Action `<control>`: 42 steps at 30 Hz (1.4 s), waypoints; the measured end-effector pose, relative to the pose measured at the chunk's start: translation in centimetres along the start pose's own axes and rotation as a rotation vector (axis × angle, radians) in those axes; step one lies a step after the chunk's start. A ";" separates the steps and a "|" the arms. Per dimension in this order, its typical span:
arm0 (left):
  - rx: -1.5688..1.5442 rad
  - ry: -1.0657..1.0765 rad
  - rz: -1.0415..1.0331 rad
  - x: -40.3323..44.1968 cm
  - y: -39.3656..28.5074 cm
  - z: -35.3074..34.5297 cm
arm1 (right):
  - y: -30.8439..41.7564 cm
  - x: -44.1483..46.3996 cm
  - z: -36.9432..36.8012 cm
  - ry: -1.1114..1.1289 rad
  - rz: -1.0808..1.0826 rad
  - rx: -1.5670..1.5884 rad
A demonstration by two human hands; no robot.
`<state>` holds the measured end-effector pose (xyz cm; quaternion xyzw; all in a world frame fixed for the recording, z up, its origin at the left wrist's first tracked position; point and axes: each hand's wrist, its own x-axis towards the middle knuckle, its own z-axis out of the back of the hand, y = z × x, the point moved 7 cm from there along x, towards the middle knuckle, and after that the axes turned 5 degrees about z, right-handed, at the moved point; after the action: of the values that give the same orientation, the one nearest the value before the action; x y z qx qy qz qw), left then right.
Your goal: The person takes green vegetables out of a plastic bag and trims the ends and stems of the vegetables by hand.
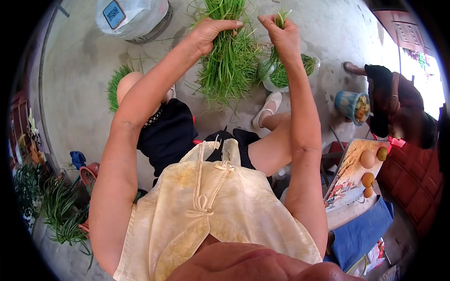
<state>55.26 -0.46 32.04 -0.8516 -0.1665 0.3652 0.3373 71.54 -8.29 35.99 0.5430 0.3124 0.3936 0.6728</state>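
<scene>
My left hand [211, 35] is closed round a thick bunch of chives [227, 70], long thin green stalks, with its thumb laid across the front. The leaves of that bunch spread downward above the floor; some of the pile may rest on it. To the right, my right hand [283, 40] pinches a small bundle of chives [280, 19], whose pale ends stick up past the fingers while the leaves hang below. Beneath the right hand stands a clear plastic basin [272, 86] with more cut greens in it. Another clump of chives [118, 86] lies beside my left knee.
A plastic-covered bucket [140, 30] bears a phone-sized QR card [114, 15]. At right, another person [398, 98] bends near a blue bucket [346, 107] of scraps. Round fruits lie on a small table [344, 187], with blue cloth [363, 229] nearby. Potted plants [63, 210] stand left.
</scene>
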 end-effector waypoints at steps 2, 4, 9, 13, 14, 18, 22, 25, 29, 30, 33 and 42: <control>0.011 0.010 0.002 -0.1 0.0 -0.2 | -0.1 -0.4 -1.3 0.084 -0.042 0.135; 0.026 0.025 0.025 -0.1 0.3 -0.3 | -0.2 -0.7 -2.2 0.134 -0.085 0.249; 0.019 0.085 0.040 -0.3 0.2 -0.8 | -0.3 -0.7 -2.9 0.215 -0.185 0.478; -0.018 0.152 0.066 0.3 0.7 -0.8 | -0.3 -0.8 -3.2 0.297 -0.241 0.564; -0.022 0.164 0.073 0.3 0.7 -0.9 | -0.3 -0.8 -3.2 0.299 -0.239 0.554; 0.021 0.098 0.065 -0.8 0.0 -1.1 | -1.1 -0.5 -3.2 0.279 -0.239 0.524; 0.045 0.067 0.018 -0.8 0.2 -1.0 | -0.8 -0.7 -3.5 0.213 -0.192 0.414; 0.052 0.034 0.008 -0.3 0.6 -0.2 | -1.0 -0.5 -3.5 0.159 -0.117 0.225; 0.093 0.026 -0.021 -0.2 -0.1 0.0 | 0.4 -0.2 -3.0 0.120 0.127 0.028; 0.083 0.033 -0.003 -0.2 0.0 0.0 | 0.9 -0.2 -2.9 0.113 0.196 -0.006; 0.066 0.052 0.032 -0.1 0.0 0.1 | 1.1 -0.3 -2.7 0.156 0.179 -0.107; 0.151 0.103 0.026 -0.1 -0.3 0.1 | 2.0 0.9 0.7 -0.076 0.302 -0.204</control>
<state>55.12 -0.26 32.28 -0.8433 -0.1097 0.3368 0.4041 72.16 -7.66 38.09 0.5272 0.1600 0.4991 0.6689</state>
